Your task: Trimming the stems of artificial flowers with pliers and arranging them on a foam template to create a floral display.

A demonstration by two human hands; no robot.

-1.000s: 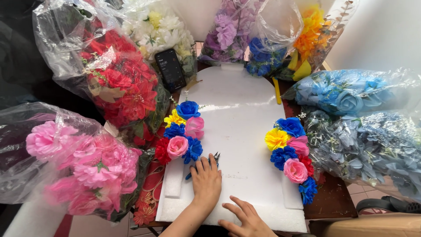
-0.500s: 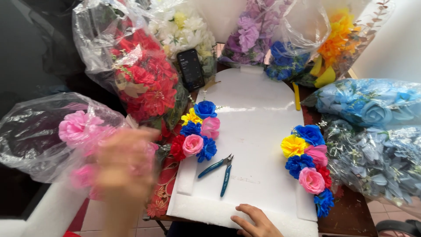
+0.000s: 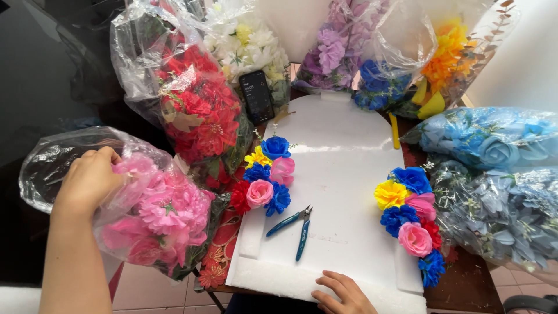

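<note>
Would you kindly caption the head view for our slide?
Left hand grips bag of pink flowers; right hand rests on white foam board beside blue pliers.

The left hand point(image 3: 87, 180) pressed into the clear bag of pink flowers point(image 3: 151, 221), its fingertips lost behind the crinkled plastic, so whether it had closed a grip on a bloom could not be told. The right hand point(image 3: 343, 293) was cut off at the bottom edge, wrist out of sight. The bench point(image 3: 465, 288) lay mostly hidden under the white foam board point(image 3: 343, 174). The phone point(image 3: 257, 96) screen was too small to read. The bag of blue flowers point(image 3: 494, 139) ran off the right edge.
</note>
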